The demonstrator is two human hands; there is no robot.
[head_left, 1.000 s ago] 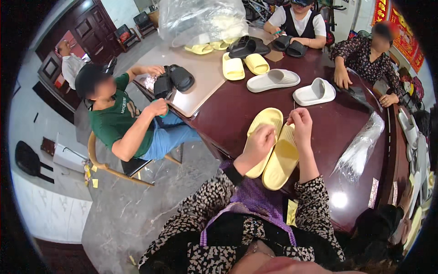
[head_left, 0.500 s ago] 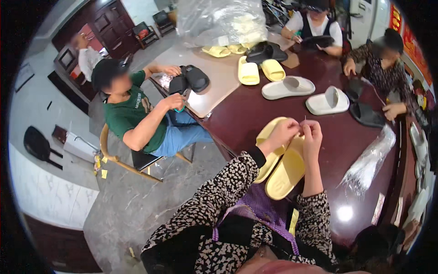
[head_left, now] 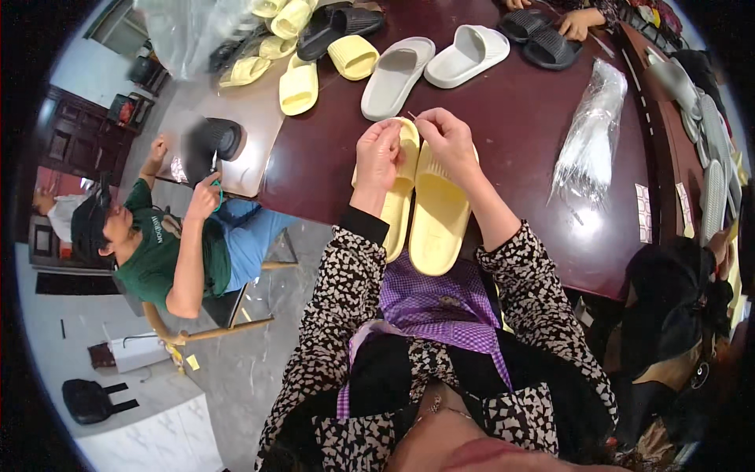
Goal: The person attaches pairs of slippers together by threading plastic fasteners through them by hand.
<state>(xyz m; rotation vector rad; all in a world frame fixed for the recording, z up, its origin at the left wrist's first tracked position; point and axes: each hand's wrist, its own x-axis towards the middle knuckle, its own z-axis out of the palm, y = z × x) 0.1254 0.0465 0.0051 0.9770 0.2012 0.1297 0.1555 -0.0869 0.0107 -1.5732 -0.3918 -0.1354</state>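
Note:
A pair of pale yellow slide sandals lies at the near table edge in front of me, the left slide (head_left: 399, 212) beside the right slide (head_left: 437, 228), toes pointing away. My left hand (head_left: 379, 155) is closed in a pinch over the left slide's strap. Over the top of the right slide, my right hand (head_left: 448, 143) pinches too, its fingertips close to the left ones. A very thin, short line shows at the right fingertips; what it is, and what the left fingers hold, is too small to make out.
Beyond my hands stand a grey slide (head_left: 399, 77) and a white slide (head_left: 468, 57). More yellow slides (head_left: 299, 85) and black slides (head_left: 340, 30) lie at the far left. A clear bag of thin white strands (head_left: 590, 134) rests at right. A seated person in green (head_left: 169, 252) works at left with scissors.
The view has turned and tipped downward, so the table's contents sit differently in it. My hands remain pinched together over the yellow slides. The person in green has raised a hand off the black slides.

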